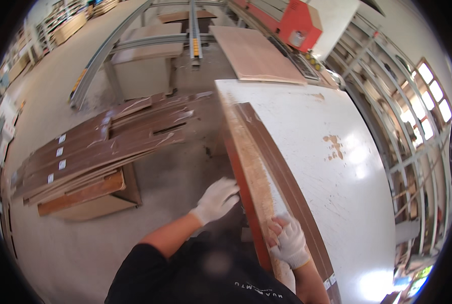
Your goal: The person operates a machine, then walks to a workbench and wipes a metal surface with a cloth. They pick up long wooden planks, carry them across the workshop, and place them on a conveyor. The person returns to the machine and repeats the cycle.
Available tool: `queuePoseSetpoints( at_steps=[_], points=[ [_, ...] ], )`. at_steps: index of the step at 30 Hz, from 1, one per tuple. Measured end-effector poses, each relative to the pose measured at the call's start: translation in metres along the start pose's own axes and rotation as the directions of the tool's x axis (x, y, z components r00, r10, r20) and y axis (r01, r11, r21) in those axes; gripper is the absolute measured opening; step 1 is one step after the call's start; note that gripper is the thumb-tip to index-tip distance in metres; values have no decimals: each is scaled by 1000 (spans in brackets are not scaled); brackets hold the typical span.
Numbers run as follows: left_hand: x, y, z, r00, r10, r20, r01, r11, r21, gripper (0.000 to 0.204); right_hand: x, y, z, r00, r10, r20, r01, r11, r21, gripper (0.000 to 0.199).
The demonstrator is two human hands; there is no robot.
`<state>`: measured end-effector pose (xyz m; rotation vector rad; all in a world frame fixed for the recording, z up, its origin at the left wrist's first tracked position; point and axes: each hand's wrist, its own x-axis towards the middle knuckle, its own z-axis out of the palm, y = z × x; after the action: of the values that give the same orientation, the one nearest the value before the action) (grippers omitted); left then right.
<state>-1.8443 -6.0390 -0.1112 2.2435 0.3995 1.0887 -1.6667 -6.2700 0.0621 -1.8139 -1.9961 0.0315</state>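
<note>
One long, narrow brown board (279, 169) lay along the smooth white tabletop (347, 202); flat brown panels (84, 152) sat stacked left, so work looked unfinished. White-gloved left hand (217, 200) loose, seemingly empty; white-gloved right hand (290, 241) curled, grip unclear.

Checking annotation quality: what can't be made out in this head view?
All head view:
Under the right hand: hidden by the hand itself.
Whether the left hand touches the red table side: blurred.
Brown strip's near end: cut off by lower edge.
Print on stacked boards' white labels: too small.
</note>
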Motion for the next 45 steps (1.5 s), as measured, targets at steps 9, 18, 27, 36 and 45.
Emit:
queuePoseSetpoints(
  at_steps=[9,18,27,36,45],
  points=[
    [-174,-39,88,31,-37,999,558,830,14,48,-104,26,36,923,375,82,-369,926,-83,46],
    [-193,-24,110,-324,-106,940,449,857,251,46,-91,24,30,938,343,49,-338,937,-87,45],
    [-226,-49,142,-149,139,979,92,988,-126,33,-91,24,32,930,362,63,-356,930,-89,44],
    [-264,-78,147,-32,240,970,156,960,-232,38,-91,23,34,941,339,13,-336,935,-111,48],
    [-223,-50,137,-146,180,973,133,978,-161,39,-86,21,31,931,362,44,-356,928,-114,44]
  ],
)
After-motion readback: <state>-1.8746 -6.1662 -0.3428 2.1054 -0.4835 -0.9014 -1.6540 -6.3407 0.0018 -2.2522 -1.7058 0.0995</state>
